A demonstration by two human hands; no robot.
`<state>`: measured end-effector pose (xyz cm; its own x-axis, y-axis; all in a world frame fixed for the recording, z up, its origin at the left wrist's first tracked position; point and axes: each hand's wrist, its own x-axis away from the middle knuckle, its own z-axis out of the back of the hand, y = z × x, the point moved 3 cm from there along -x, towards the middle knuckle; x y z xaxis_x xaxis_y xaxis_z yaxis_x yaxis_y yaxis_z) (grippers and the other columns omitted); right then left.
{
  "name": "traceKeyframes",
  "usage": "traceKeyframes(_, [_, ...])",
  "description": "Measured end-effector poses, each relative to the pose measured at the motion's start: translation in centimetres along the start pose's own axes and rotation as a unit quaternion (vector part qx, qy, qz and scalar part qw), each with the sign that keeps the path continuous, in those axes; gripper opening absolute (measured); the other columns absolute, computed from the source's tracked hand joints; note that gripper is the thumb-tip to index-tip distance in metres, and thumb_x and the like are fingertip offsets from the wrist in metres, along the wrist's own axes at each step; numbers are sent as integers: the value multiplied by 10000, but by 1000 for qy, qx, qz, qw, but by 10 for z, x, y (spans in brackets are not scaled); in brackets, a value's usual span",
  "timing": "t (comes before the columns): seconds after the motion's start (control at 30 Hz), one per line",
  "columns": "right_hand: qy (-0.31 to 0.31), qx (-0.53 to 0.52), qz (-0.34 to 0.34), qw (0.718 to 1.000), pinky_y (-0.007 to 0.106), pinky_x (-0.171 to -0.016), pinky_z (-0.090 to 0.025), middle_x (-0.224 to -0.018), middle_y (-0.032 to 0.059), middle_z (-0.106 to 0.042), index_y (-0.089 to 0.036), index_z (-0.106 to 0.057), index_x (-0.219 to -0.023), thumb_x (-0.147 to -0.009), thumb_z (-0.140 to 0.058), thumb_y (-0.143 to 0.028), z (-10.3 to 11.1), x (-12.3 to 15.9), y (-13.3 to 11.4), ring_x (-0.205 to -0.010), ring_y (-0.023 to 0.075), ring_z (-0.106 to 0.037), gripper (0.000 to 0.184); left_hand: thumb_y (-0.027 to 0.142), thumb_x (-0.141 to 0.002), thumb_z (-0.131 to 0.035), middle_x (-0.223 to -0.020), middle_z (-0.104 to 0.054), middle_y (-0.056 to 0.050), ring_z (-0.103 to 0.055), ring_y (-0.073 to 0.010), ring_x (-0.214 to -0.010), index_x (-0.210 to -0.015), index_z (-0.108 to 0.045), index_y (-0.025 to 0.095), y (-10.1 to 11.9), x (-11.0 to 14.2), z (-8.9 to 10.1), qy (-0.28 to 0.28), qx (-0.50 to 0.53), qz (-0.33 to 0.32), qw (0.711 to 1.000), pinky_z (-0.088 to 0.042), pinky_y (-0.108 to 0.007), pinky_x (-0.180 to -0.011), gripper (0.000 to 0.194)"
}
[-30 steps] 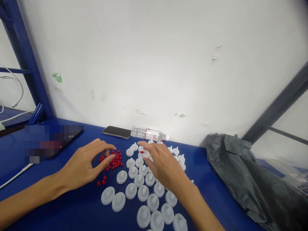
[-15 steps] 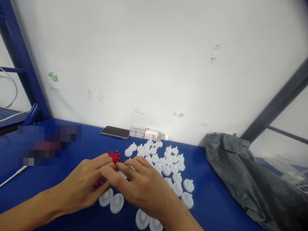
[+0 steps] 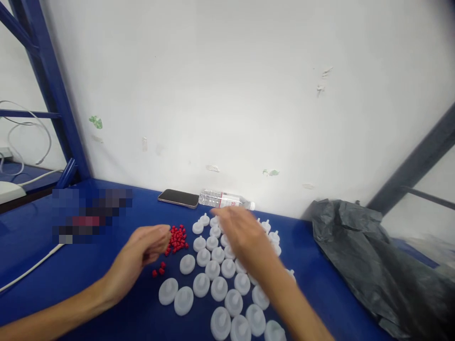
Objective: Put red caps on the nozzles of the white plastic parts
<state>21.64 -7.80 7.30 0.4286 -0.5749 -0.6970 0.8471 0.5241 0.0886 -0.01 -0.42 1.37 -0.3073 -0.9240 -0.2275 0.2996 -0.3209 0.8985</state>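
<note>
My left hand point(image 3: 151, 244) is curled closed beside a small pile of red caps point(image 3: 178, 240); whatever its fingers hold, if anything, is hidden. A few loose red caps point(image 3: 162, 271) lie just below it. My right hand point(image 3: 241, 232) reaches over the far part of a spread of white round discs with short spouts point(image 3: 219, 289). Motion blurs its fingers, and I cannot make out whether it holds anything. Several discs are hidden under this hand and forearm.
A phone point(image 3: 178, 198) and a clear plastic bottle point(image 3: 213, 198) lie along the white wall point(image 3: 199, 94) at the back. A dark grey plastic bag point(image 3: 351, 246) sits on the right. White cable point(image 3: 31, 267) crosses the left of the blue table point(image 3: 121, 208).
My hands, close together over the red caps before, are now apart. The right one has moved up and to the right over the discs, uncovering more of the caps and nearer discs.
</note>
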Motion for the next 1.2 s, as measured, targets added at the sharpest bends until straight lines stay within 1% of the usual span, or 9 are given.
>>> traceKeyframes(0.13, [75, 17, -263, 962, 425, -899, -517, -1072, 55, -697, -247, -607, -1137, -924, -519, -286, 24, 26, 72, -1010, 257, -645, 234, 486, -849, -359, -484, -292, 137, -270, -97, -424, -481, -295, 321, 1, -17, 28, 115, 8, -60, 992, -292, -240, -373, 408])
traceKeyframes(0.2, [76, 6, -298, 952, 411, -870, -514, -1039, 44, -701, -251, -605, -1113, -912, -540, -351, 27, 34, 88, -969, 258, -656, 233, 490, -852, -372, -512, -380, 130, -335, -97, -458, -513, -423, 305, -1, -24, 32, 139, -18, -78, 987, -319, -237, -425, 389])
traceKeyframes(0.33, [30, -27, -258, 965, 384, -916, -478, -1112, 57, -660, -236, -603, -1086, -928, -499, -315, 10, 37, 89, -1027, 238, -624, 205, 541, -812, -450, -596, -576, 106, -509, -126, -570, -636, -614, 300, -6, -28, 28, 144, -64, -96, 983, -415, -256, -551, 341])
traceKeyframes(0.47, [-20, -33, -239, 970, 350, -866, -486, -1034, 41, -651, -245, -635, -957, -930, -488, -285, -7, 40, 85, -942, 207, -634, 154, 574, -825, -440, -792, -735, 67, -631, -175, -714, -802, -719, 334, -6, -25, 24, 120, -136, -132, 975, -478, -274, -612, 370])
traceKeyframes(0.6, [-46, -16, -233, 971, 387, -881, -449, -978, 35, -661, -255, -649, -938, -921, -520, -307, -12, 41, 86, -932, 218, -617, 140, 590, -821, -448, -885, -738, 51, -633, -161, -665, -907, -735, 364, -9, -24, 23, 95, -156, -136, 974, -473, -254, -509, 376])
traceKeyframes(0.77, [-87, -2, -229, 970, 407, -891, -412, -811, 11, -700, -253, -660, -886, -906, -553, -314, -17, 41, 83, -863, 213, -622, 125, 653, -715, -541, -605, -642, 108, -527, -122, -469, -960, -719, 358, -16, -30, 26, 130, -181, -109, 969, -441, -251, -459, 422])
traceKeyframes(0.9, [-115, 2, -230, 966, 416, -907, -398, -823, 4, -718, -250, -664, -868, -908, -548, -294, -21, 43, 81, -864, 206, -628, 130, 672, -679, -550, -483, -600, 125, -524, -126, -448, -789, -729, 347, -16, -33, 31, 157, -223, -97, 957, -428, -259, -473, 387])
traceKeyframes(1.07, [-139, 9, -236, 962, 421, -954, -398, -989, 25, -722, -257, -640, -1072, -947, -484, -345, -22, 46, 81, -990, 212, -625, 218, 614, -712, -499, -653, -737, 82, -580, -147, -509, -825, -733, 350, -23, -38, 33, 145, -258, -107, 949, -455, -279, -517, 370])
traceKeyframes(1.2, [-158, 16, -231, 960, 441, -996, -391, -1134, 58, -692, -266, -619, -1161, -994, -355, -386, -26, 45, 81, -1123, 222, -586, 335, 553, -680, -495, -809, -810, 34, -668, -214, -690, -826, -744, 349, -36, -47, 34, 115, -302, -97, 941, -499, -322, -610, 354])
